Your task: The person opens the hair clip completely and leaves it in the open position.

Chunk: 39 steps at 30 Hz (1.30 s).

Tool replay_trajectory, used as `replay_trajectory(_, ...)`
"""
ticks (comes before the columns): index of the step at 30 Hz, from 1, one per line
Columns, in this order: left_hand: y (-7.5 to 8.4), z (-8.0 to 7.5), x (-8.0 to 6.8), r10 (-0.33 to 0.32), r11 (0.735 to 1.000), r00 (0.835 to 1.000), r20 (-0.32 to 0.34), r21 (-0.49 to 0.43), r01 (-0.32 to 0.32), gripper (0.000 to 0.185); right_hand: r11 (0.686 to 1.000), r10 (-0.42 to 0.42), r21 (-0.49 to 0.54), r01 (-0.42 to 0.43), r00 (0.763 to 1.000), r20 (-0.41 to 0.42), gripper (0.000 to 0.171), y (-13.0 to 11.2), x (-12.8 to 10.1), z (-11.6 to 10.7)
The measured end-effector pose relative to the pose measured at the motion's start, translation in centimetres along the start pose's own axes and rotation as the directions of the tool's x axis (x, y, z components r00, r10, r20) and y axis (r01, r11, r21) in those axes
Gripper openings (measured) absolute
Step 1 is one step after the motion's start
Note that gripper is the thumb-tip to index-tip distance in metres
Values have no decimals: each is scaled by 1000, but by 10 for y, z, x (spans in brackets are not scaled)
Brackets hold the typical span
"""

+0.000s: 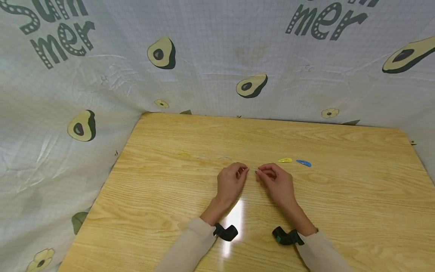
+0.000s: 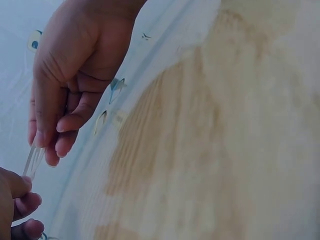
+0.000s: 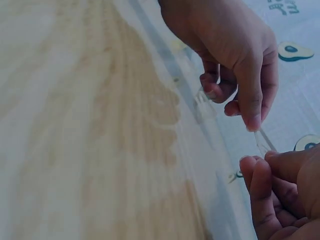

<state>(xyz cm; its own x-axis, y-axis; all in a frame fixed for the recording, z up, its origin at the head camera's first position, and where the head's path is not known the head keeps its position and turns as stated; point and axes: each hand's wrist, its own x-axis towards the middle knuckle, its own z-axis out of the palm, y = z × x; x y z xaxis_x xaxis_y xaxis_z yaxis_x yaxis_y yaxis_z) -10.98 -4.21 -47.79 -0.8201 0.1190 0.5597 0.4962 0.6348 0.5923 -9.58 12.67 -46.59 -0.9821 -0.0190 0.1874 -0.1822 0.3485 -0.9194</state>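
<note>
Both hands hold one small, thin, pale loop [image 1: 252, 169] between them, low above the wooden table. My left hand [image 1: 231, 183] pinches one end with thumb and index finger. At the other end, my right hand [image 1: 278, 185] pinches it the same way, the other fingers curled in. Close up in the left wrist view, the loop [image 2: 34, 160] looks whitish and see-through, with narrow strands running lengthwise. In the right wrist view the loop [image 3: 263, 142] bridges the gap between both sets of fingertips.
Beyond the right hand lie a yellow hair clip [image 1: 284, 160] and a blue hair clip [image 1: 304, 163]. Thin yellow strands [image 1: 184, 153], whitish strands [image 1: 202, 156] and greyish strands [image 1: 224, 157] lie further left. A printed sheet [image 1: 204, 83] hangs behind the table [image 1: 153, 211].
</note>
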Motion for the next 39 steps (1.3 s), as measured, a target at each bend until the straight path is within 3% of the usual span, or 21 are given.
replay_trajectory(7, -3, 2, 5, -11, 1000, 998, -54, 26, 13, 5, 1000, 1, 26, 0, 999, -32, 13, -1, 10, 6)
replay_trajectory(14, -6, 6, 8, -68, 997, 997, -39, 30, 70, 5, 999, 12, 42, -11, 1000, -26, 13, -8, 15, 8)
replay_trajectory(17, -7, 8, 9, -80, 996, 996, -29, 46, 81, 5, 999, 17, 29, -16, 999, -31, 12, 5, 19, 10)
replay_trajectory(28, -11, 14, 13, -98, 989, 995, -16, 110, 99, 5, 996, 49, -66, -54, 996, -80, 10, 16, 28, 14)
replay_trajectory(39, -14, 18, 19, -114, 958, 993, -35, 262, 119, 6, 987, 46, -152, -60, 995, -91, 9, 15, 38, 20)
